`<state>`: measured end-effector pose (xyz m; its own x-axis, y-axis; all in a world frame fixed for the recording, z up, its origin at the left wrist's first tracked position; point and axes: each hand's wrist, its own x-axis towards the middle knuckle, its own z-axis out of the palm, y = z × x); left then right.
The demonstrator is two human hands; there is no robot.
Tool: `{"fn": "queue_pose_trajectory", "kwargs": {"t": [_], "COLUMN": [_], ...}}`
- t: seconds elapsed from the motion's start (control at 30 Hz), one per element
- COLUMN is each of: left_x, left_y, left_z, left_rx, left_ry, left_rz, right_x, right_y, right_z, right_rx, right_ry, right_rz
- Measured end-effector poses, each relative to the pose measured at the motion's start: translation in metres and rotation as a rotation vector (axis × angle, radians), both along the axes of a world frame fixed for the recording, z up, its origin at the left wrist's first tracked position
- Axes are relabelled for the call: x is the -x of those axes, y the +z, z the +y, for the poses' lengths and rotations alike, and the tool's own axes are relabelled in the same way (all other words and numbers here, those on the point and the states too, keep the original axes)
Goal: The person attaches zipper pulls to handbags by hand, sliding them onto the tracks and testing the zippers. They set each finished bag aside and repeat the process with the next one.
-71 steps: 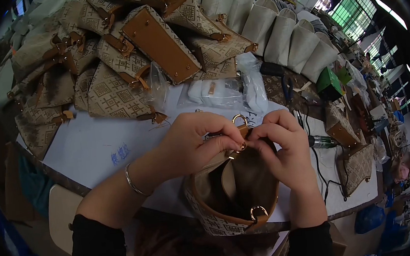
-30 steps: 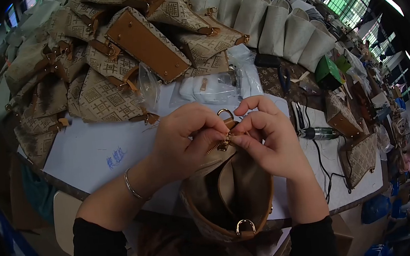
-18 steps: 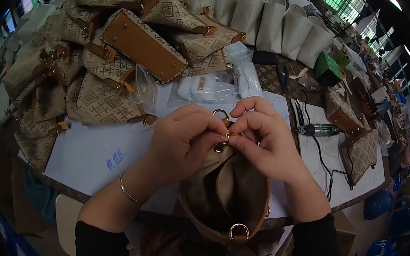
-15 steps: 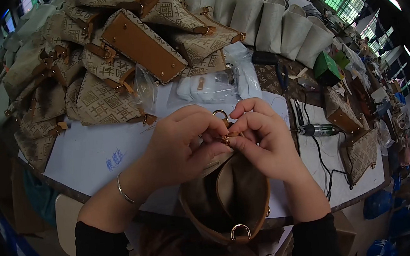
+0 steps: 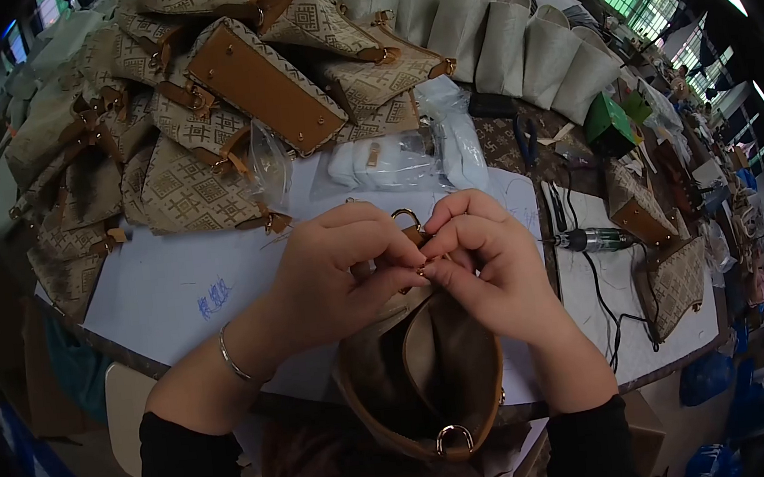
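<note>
An open-topped handbag [image 5: 420,364] with a brown lining stands at the table's front edge, its mouth facing up at me. My left hand [image 5: 343,265] and my right hand [image 5: 488,265] meet over its far rim, thumbs and fingers pinched together. Between the fingertips a small gold-coloured metal fitting [image 5: 421,272] shows, mostly covered by them. Just beyond the fingers a gold D-ring [image 5: 407,215] stands up from a brown leather tab. A matching D-ring [image 5: 455,437] sits on the near rim.
Patterned handbags [image 5: 202,182] are heaped at the back left. Pale bag linings [image 5: 501,43] stand in a row behind. A plastic-wrapped packet [image 5: 384,160] lies beyond my hands. To the right are an electric screwdriver [image 5: 594,239] with a cord, pliers [image 5: 527,140] and a green box [image 5: 609,129].
My fingertips have closed in around the metal fitting, so less of it shows. The bag's near rim has shifted slightly right and down.
</note>
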<state>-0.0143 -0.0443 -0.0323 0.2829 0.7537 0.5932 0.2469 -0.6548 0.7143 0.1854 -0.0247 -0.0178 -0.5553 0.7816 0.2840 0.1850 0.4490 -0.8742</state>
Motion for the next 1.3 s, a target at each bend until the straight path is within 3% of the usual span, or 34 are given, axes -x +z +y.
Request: {"fn": "queue_pose_trajectory", "kwargs": {"t": [0.5,0.67,0.9,1.17,1.3], "left_x": [0.005,0.005,-0.001,-0.004,-0.007], "left_y": [-0.003,-0.011,-0.007,-0.001,-0.004], "left_z": [0.002,0.01,0.001,-0.009,-0.009], "left_rx": [0.262,0.036,0.065,-0.137,-0.121], "left_ry": [-0.039,0.012,0.055,0.168,0.204], "left_rz": [-0.037,-0.009,-0.086,-0.084,-0.143], "right_x": [0.0,0.005,0.01,0.014,0.013], "right_y": [0.0,-0.005,0.001,0.018,0.021], "right_z": [0.002,0.002,0.001,-0.005,-0.005], "right_rx": [-0.002,-0.004,0.091,-0.163,-0.196], "right_ry": [0.043,0.002,-0.026,0.016,0.028], "right_rz": [0.001,0.019,0.099,-0.046,-0.12]}}
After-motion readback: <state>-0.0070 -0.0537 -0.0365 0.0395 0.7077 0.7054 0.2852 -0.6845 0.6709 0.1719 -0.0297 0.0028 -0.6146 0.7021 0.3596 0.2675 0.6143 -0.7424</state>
